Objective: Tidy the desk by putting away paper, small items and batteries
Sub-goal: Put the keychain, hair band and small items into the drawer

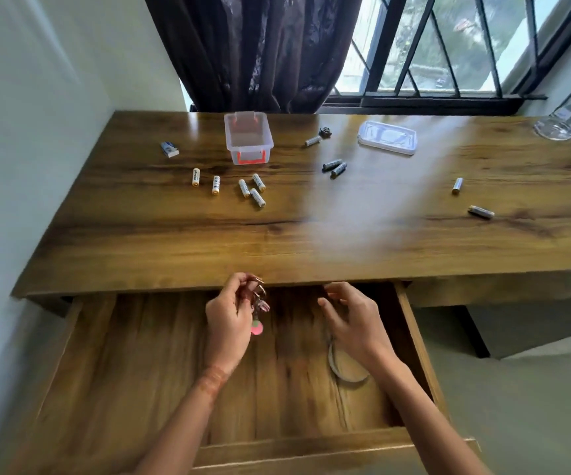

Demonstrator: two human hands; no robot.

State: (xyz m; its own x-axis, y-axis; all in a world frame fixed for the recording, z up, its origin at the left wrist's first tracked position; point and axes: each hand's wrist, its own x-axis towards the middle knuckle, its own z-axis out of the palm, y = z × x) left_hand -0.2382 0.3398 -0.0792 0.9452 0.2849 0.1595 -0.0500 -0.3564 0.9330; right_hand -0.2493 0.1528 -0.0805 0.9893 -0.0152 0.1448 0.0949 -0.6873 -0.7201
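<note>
The drawer (133, 371) under the front edge of the desk (208, 241) stands pulled out, and both hands are over it. The left hand (227, 320) pinches a key ring (259, 299) between curled fingers near the drawer's back edge, with a pink and green charm (256, 328) dangling below it. The right hand (352, 320) hovers just beside it, towards the drawer's right side, fingers loosely bent and apart, holding nothing. Under its wrist a round, pale-rimmed thing (346, 370) lies on the drawer floor; it is too blurred to tell what it is.

On the desk, a clear box (250, 147) with orange handles sits near the back edge, left of the middle. Five white batteries (216, 185) lie scattered just in front of it, and an eraser (170, 149) lies towards the back left corner. A grey battery (312, 141) lies against a small dark lump (325, 132) right of the box, and a pair of grey batteries (335, 166) lies a little nearer the front. The clear lid (387, 137) rests flat towards the back right. Two more batteries (457, 185) lie well apart from the rest, near the right edge.
</note>
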